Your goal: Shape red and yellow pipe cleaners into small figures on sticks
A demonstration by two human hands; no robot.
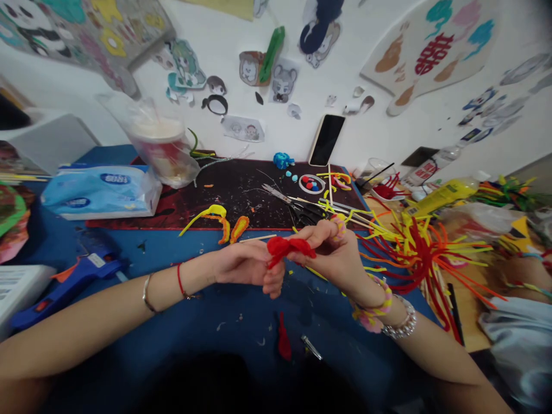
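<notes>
Between both hands, above the blue table, is a red pipe-cleaner bow (pixel 284 247). My left hand (pixel 248 263) pinches its left side, with thumb and fingers closed. On the other side, my right hand (pixel 334 247) grips the bow's right end between thumb and fingers. Below them on the table lies a separate red fuzzy piece (pixel 283 339), narrow at the top, beside a small metal clip (pixel 311 348). Just beyond my hands are an orange-and-yellow loop (pixel 240 229) and a bent yellow and orange pipe cleaner (pixel 215 214).
Black scissors (pixel 297 207) lie on the dark mat (pixel 241 178). At left are a blue glue gun (pixel 81 276), a tissue pack (pixel 101 190) and a bagged drink cup (pixel 159 144). Many coloured pipe cleaners (pixel 420 256) spread at right. A phone (pixel 328 140) leans on the wall; another person's arm (pixel 528 273) shows far right.
</notes>
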